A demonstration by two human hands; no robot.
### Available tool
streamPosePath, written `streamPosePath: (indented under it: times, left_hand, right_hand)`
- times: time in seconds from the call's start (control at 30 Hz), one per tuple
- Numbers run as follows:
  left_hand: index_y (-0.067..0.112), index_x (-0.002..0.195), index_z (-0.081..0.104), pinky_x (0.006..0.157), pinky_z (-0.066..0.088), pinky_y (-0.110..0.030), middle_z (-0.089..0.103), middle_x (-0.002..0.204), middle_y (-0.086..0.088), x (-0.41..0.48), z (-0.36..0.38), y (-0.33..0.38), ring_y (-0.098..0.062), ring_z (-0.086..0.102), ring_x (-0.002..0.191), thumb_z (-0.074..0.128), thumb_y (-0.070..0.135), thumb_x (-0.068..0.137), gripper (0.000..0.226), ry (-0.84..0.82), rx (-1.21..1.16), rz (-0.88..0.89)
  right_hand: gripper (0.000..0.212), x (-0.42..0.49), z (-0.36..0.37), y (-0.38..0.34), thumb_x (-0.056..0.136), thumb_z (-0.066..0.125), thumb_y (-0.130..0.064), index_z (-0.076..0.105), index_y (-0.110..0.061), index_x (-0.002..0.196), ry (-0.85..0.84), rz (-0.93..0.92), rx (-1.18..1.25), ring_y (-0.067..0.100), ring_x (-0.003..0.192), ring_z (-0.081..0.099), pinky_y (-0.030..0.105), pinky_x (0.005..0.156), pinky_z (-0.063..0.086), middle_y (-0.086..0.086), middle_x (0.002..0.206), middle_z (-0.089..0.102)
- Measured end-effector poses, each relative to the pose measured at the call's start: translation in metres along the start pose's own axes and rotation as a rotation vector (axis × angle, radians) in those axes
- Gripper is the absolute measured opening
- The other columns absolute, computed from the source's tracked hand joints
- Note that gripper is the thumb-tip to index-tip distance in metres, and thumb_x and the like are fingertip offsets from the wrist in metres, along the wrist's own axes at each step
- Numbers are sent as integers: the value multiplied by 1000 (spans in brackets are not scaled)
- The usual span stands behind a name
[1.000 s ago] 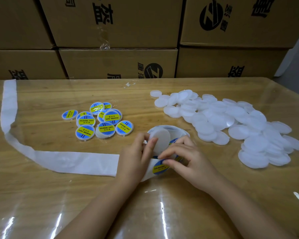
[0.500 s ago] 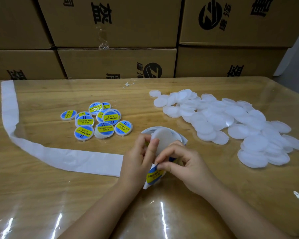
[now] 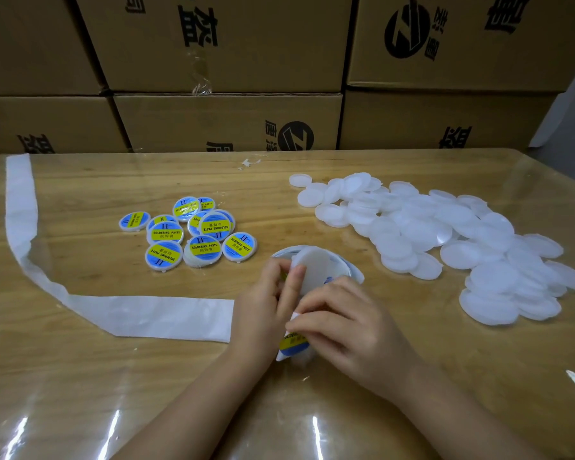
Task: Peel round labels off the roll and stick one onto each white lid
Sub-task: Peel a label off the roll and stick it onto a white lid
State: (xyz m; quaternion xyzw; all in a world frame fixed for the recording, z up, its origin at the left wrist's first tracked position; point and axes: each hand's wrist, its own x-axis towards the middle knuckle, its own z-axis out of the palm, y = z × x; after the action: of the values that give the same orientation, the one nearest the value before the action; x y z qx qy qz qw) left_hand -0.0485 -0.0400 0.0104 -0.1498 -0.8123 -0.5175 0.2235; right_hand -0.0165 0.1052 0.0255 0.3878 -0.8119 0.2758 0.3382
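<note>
My left hand [image 3: 266, 303] holds a plain white lid [image 3: 312, 265] upright between thumb and fingers, just in front of the label roll [image 3: 352, 272]. My right hand [image 3: 342, 330] pinches the backing strip where a blue and yellow round label [image 3: 292, 341] sits, its fingers curled over it. Both hands touch near the table's middle. A large heap of plain white lids [image 3: 445, 234] lies to the right. Several labelled lids [image 3: 196, 230] are clustered at the left centre.
The used white backing strip [image 3: 153, 315] trails left from my hands and curves up to the table's far left corner. Stacked cardboard boxes [image 3: 226, 121] wall off the back edge. The wooden table [image 3: 80, 393] has a glossy clear cover.
Both hands drew slightly toward me. The label on the strip moved down under my right fingers, and the lid in my left hand stands more upright.
</note>
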Motion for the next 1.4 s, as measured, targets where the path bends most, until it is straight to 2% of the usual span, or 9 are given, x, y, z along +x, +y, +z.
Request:
streamPosePath:
  times: [0.13, 0.3, 0.47, 0.57, 0.67, 0.77, 0.87, 1.03, 1.4]
  left_hand:
    - [56, 80, 46, 49, 39, -33, 57, 63, 10, 0, -1, -3, -10, 48, 47, 38, 60, 84, 9, 2, 6, 0]
    - [47, 76, 47, 46, 31, -24, 51, 51, 15, 1, -2, -6, -6, 42, 44, 38, 58, 84, 17, 11, 21, -3]
    - [35, 72, 42, 44, 25, -17, 45, 47, 13, 0, -2, -5, -7, 35, 42, 44, 45, 84, 15, 28, 22, 25]
    - [35, 72, 45, 47, 31, -17, 47, 52, 14, 0, -3, -2, -6, 40, 46, 46, 44, 79, 12, 34, -16, -7]
    - [34, 70, 51, 52, 32, -11, 48, 59, 12, 4, -7, 4, -3, 43, 54, 51, 42, 79, 13, 21, -111, -23]
    - [21, 72, 58, 56, 41, -22, 55, 72, 1, 8, -12, 6, -11, 51, 60, 60, 31, 85, 16, -33, -229, -98]
    - [8, 81, 56, 50, 47, -24, 64, 67, -5, 11, -15, 9, -16, 64, 53, 54, 15, 94, 15, -116, -440, -280]
    - [5, 95, 56, 48, 51, -21, 72, 74, -9, 12, -17, 17, -24, 72, 70, 46, 6, 96, 10, -263, -649, -352]
    - [11, 95, 64, 52, 53, -21, 74, 82, -11, 11, -15, 13, -26, 72, 76, 56, 25, 82, 21, -354, -704, -344]
  right_hand:
    - [11, -1, -1, 0, 87, 65, -6, 74, -13, 88, 159, 76, 11, 21, 79, 55, 24, 78, 43, 4, 97, 65]
    - [10, 3, -4, 1, 86, 63, -9, 71, -13, 86, 343, 204, 92, 19, 78, 60, 23, 78, 42, 0, 85, 67]
    - [10, 5, -10, 4, 83, 63, -20, 69, -28, 85, 491, 526, 360, 14, 80, 59, 23, 73, 48, -14, 84, 65]
    - [19, 5, -11, 7, 82, 68, -9, 68, -29, 82, 536, 686, 496, 6, 78, 62, 14, 72, 47, -12, 82, 68]
    - [26, 7, -13, 7, 84, 65, -4, 69, -30, 84, 554, 756, 594, 1, 75, 64, 11, 69, 48, -12, 82, 71]
    - [24, 8, -15, 10, 82, 66, -5, 65, -25, 94, 563, 793, 650, 4, 75, 65, 13, 69, 50, -10, 82, 71]
    - [22, 7, -15, 12, 82, 67, -3, 65, -23, 91, 532, 822, 648, 6, 74, 66, 14, 68, 51, -8, 82, 71]
    - [18, 7, -12, 12, 83, 66, -1, 66, -19, 83, 476, 831, 635, 3, 75, 65, 13, 66, 49, -8, 80, 71]
    - [18, 5, -10, 16, 82, 69, -5, 67, -23, 82, 406, 854, 548, 6, 77, 66, 16, 68, 51, -6, 83, 72]
